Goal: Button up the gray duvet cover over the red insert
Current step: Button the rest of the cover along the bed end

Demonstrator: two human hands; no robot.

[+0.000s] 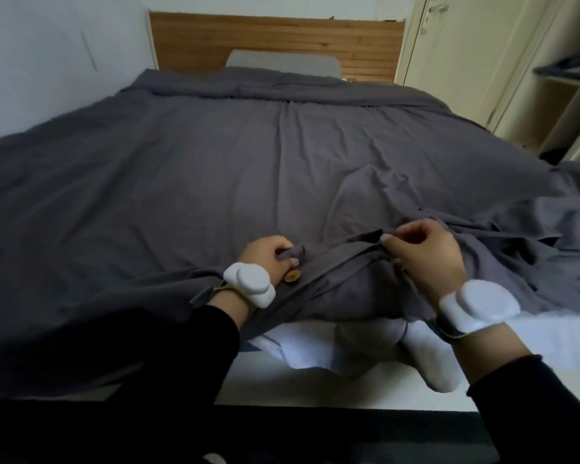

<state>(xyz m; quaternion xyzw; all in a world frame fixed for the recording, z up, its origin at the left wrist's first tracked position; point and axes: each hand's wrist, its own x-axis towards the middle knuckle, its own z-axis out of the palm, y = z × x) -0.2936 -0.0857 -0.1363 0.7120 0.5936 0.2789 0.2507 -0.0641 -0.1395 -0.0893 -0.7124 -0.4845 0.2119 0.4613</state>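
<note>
The gray duvet cover [248, 169] is spread over nearly the whole bed [315, 386], from the head end down to the foot edge, where it is bunched into folds and creases, most heavily towards the foot-right corner. Its cloth is plain dark gray and matte, and a long crease runs down its middle. A round wooden button [291, 276] is seen on the cover at the foot edge, just beside the left hand [268, 259]. The left hand is curled, and a small fold of the cover is pinched between its thumb and fingers right above the button. The right hand [426, 256] is held further along the same edge, well apart from the left; its fingers are bent and the raised hem of the cover is pinched between thumb and fingertips. Whether the button is passed through a hole cannot be told. A white band [248, 284] is worn on the left wrist and another white band [476, 306] on the right, above black sleeves. White bedding [298, 344] is exposed below the lifted hem. A gray pillow [282, 63] is propped against the wooden headboard [275, 38] at the head edge.
</note>
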